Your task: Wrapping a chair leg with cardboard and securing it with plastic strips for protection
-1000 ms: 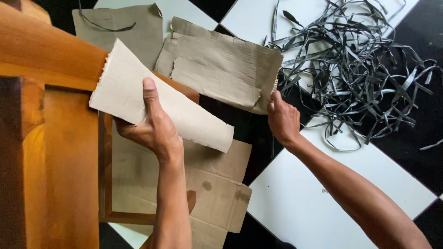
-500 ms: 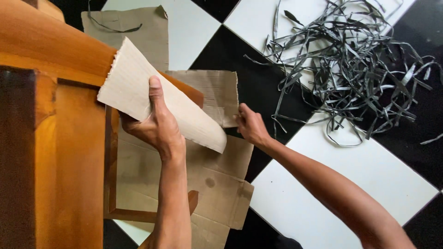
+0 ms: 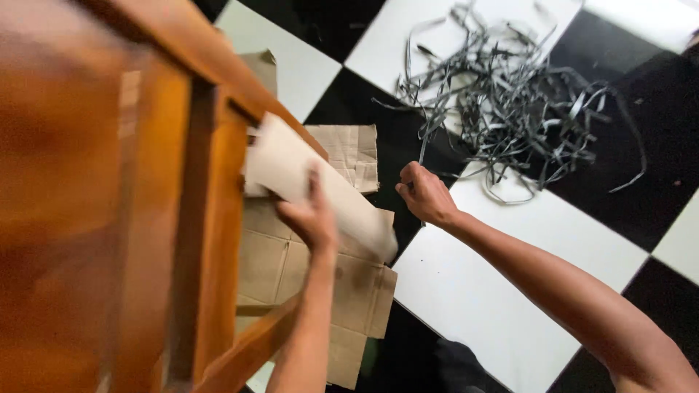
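Our left hand (image 3: 312,218) is clamped on a pale cardboard sheet (image 3: 291,164) beside the wooden frame (image 3: 211,182); our right hand (image 3: 424,195), curled closed, hovers empty near floor cardboard (image 3: 353,149). Placing it probably needs a steadier hold.

Left hand (image 3: 309,218) clenched in a grip, right hand (image 3: 426,196) loosely fisted.

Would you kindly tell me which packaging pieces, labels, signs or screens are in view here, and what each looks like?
Pale cardboard sheet: held in the left hand, curved, light beige.
Flattened carton: on the tiled floor beside the wooden furniture, brown, creased flaps.
Small cardboard piece: near the right hand, brown, torn.
No labels, signs or screens visible.
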